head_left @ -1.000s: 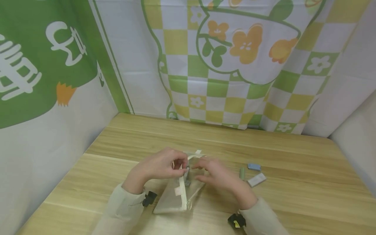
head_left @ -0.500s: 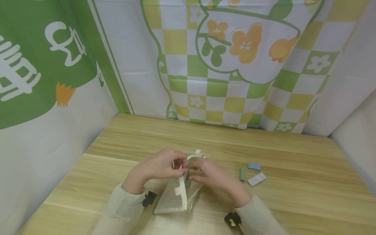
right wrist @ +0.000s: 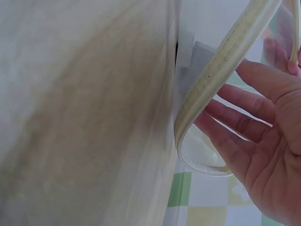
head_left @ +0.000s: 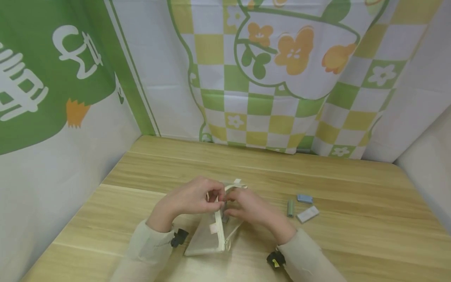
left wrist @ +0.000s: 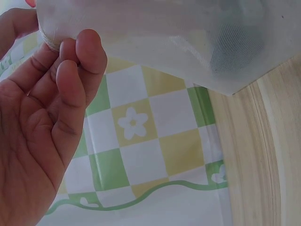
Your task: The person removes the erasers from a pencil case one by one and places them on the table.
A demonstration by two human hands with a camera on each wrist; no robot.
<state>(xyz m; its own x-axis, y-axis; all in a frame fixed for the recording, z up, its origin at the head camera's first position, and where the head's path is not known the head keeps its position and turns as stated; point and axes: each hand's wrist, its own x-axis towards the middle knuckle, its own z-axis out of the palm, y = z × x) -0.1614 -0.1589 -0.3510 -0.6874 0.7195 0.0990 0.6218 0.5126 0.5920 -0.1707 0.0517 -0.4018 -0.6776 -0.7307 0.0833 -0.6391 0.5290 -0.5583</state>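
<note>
A sheer, whitish mesh zipper pouch (head_left: 206, 237) stands on the table with its zipped mouth spread apart. My left hand (head_left: 195, 196) pinches the mouth's left edge between thumb and fingers. In the left wrist view, the left hand (left wrist: 51, 113) has its fingers curled at the mesh's edge, and a dark patch shows through the pouch (left wrist: 141, 28). My right hand (head_left: 251, 209) reaches into the mouth from the right. In the right wrist view, the right hand (right wrist: 263, 127) has fairly straight fingers passing behind the cream zipper strip (right wrist: 221, 66), which hides their tips. Something grey (head_left: 224, 217) lies inside the pouch.
To the right lie a small green cylinder (head_left: 290, 208), a small blue block (head_left: 304, 199) and a pale grey block (head_left: 308, 214). They rest on the wooden table (head_left: 352, 235). A checked curtain (head_left: 258, 129) hangs along the back edge.
My right hand has moved left, its fingers going further into the pouch's mouth towards my left hand. The left hand keeps its place on the edge. The small blocks have not moved.
</note>
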